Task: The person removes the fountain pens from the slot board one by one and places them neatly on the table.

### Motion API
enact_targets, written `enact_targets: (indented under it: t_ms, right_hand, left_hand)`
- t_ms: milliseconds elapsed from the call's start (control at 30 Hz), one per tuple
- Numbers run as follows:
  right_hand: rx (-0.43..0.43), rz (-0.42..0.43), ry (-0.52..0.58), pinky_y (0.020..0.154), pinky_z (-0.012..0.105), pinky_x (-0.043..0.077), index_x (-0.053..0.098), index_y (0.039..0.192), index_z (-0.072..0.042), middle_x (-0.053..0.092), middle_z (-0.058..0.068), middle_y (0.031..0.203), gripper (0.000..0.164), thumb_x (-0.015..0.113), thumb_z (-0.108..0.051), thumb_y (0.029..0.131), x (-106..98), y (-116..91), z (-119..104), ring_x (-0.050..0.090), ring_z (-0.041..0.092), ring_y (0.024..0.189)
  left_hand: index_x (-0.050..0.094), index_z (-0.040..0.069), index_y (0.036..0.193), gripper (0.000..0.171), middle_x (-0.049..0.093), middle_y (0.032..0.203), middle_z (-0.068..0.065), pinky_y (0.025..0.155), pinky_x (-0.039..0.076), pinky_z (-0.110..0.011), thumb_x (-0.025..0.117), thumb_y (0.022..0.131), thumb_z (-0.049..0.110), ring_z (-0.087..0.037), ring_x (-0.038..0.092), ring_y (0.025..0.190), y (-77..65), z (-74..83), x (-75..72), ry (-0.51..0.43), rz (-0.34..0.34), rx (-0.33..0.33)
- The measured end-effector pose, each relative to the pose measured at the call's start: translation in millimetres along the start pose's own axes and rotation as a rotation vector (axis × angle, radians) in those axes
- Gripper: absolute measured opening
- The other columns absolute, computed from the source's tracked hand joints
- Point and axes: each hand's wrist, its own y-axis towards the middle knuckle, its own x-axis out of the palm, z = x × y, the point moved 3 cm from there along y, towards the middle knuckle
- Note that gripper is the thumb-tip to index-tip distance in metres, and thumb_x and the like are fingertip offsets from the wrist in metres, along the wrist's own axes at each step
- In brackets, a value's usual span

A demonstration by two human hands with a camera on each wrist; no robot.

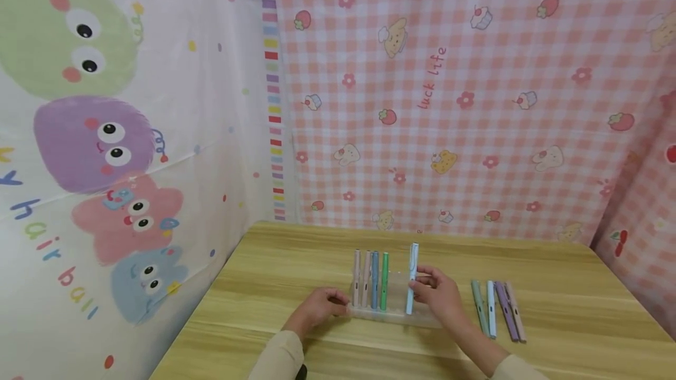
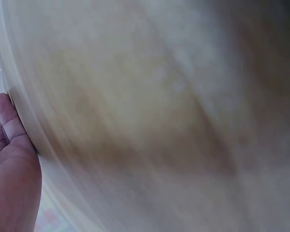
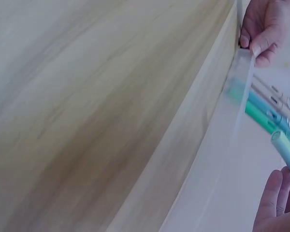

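Observation:
In the head view, a light blue pen (image 1: 413, 268) stands nearly upright between the thumb and fingers of my right hand (image 1: 439, 297), over the right part of a clear pen stand (image 1: 376, 314). Its lower end shows in the right wrist view, close to the clear rail. My left hand (image 1: 319, 307) pinches the stand's left end, thumb against the edge. Several pens stand in a row in the stand: two pinkish pens (image 1: 356, 279), a blue pen (image 1: 375, 281) and a green pen (image 1: 384, 281). The left wrist view shows the left hand (image 2: 14, 159) at its border.
On the wooden table (image 1: 248, 286), to the right of the right hand, lie a dark green pen (image 1: 479, 305), another light blue pen (image 1: 492, 309), a purple pen (image 1: 507, 311) and a pinkish pen (image 1: 516, 312). A checked pink cloth (image 1: 449, 133) hangs behind the table.

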Motion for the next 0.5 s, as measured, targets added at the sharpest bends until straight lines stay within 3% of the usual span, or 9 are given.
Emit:
enact_targets:
  t_ms: [500]
  right_hand:
    - [0.053,-0.027,-0.028,0.075,0.039,0.058,0.046,0.139,0.004,0.065,0.016,0.105,0.05,0.065,-0.003,0.093,-52.8,-1.0,2.3,0.067,0.023,0.085]
  left_hand:
    - [0.068,-0.002,0.099,0.017,0.065,0.09,-0.002,0.076,0.051,-0.03,0.075,0.083,0.0,-0.014,0.058,0.083,2.4,-4.3,0.4,-0.014,-0.002,-0.002]
